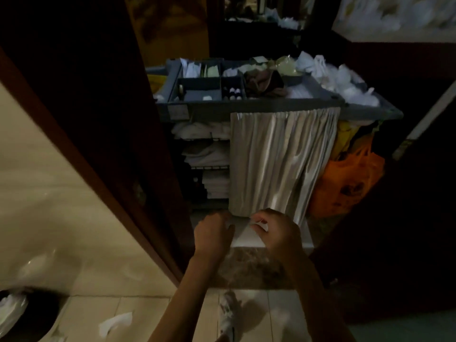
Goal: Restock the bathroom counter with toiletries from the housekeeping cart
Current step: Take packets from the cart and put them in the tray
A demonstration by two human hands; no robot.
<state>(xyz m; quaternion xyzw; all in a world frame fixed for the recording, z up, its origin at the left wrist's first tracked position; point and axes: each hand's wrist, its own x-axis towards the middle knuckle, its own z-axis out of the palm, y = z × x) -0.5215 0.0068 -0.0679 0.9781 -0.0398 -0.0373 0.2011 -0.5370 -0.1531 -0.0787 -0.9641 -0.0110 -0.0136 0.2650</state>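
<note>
Could lose the pale sheet [243,232] to the floor with any slackening of either pinch; looks thin and limp, held only by its edges, low in the centre of the frame, before the foot of the housekeeping cart [246,106]; might also tear under too hard a pull apart. Could snag the silvery curtain [281,159] hanging just above both hands and drag it aside. In such dimness and blur, easy to fumble or to pick wrongly among the tray compartments. Underfoot, may tread on the crumpled paper [116,323] at lower left, not far from the shoe [229,317].

Left hand [213,234]: seen from the back; fingers [228,227] curled inward and narrow, apparently holding the sheet's left edge.

Right hand [276,230]: fingers [259,222] bent, thumb and forefinger nearly closed, pinching the right edge; cannot tell whether paper, packet or bag.

Left to fetch: small bottles [235,91] with white caps, standing in a compartment of the grey tray at upper centre, well apart from both hands, untouched; no bathroom surface in view; at a guess, restocking barely begun.
</note>
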